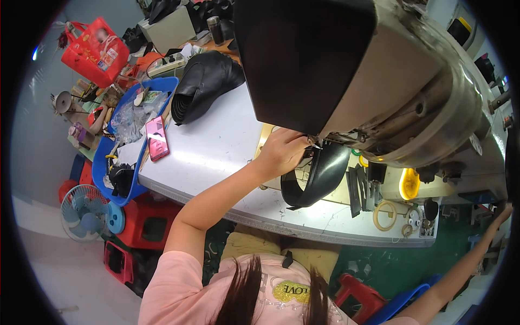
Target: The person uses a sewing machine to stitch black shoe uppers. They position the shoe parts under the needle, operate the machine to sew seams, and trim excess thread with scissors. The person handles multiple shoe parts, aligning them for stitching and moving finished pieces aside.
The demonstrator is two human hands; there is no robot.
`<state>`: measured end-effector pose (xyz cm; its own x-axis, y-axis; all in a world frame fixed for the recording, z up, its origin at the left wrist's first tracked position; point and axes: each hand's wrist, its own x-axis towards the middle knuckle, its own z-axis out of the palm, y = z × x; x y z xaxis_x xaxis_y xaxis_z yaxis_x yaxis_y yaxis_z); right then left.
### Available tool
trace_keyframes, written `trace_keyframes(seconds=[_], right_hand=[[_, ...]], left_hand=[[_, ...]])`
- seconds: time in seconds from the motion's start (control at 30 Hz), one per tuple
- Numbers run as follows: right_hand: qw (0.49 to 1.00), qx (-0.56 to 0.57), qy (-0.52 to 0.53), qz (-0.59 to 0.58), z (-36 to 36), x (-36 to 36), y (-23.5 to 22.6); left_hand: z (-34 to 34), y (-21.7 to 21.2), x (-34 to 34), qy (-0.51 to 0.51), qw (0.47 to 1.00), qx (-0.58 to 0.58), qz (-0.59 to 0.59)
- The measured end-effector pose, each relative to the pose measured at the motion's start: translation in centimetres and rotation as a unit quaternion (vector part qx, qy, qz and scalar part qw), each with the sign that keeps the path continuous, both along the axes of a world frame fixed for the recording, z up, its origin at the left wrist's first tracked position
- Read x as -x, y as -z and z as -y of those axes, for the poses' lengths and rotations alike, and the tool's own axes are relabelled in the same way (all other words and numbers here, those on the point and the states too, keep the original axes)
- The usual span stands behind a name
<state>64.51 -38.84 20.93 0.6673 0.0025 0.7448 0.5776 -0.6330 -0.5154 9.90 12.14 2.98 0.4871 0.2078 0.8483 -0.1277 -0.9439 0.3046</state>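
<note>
I'm looking down on the sewing machine (401,70), and here's the left hand (283,151) right up at its needle end, fingers bunched; I can't tell whether they're pinched on thread, on a small metal part or on nothing. The right hand (507,212) is stretched well out to the right of the machine, at the very rim of my view, too small for me to tell its grip. So the hands are far apart. The black curved piece (327,181) sits just beneath the machine's needle end, its loop opening toward the wearer. How far along? I'd judge the piece placed but not finished: it hasn't come away from the machine, and I can't make out any stitching. Black strips (353,189) lie on the bench (211,162) below the machine's arm, apparently unused, and a black roll (214,84) rests to the machine's left, so more work may well remain.
</note>
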Motion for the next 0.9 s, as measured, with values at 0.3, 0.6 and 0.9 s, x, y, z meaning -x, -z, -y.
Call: trace_keyframes(seconds=[0.3,0.6,0.9], right_hand=[[0.982,0.146,-0.052,0.111,-12.8,27.0,10.8],[0.952,0.198,-0.2,0.122,-19.2,34.7,14.9],[0.951,0.118,-0.26,0.119,-15.8,29.2,14.2]], left_hand=[[0.1,0.4,-0.2,0.0,1.0,0.012,0.013],[0.3,0.1,-0.2,0.008,0.999,-0.002,0.051],[1.1,-0.1,1.0,0.011,0.999,-0.046,0.009]])
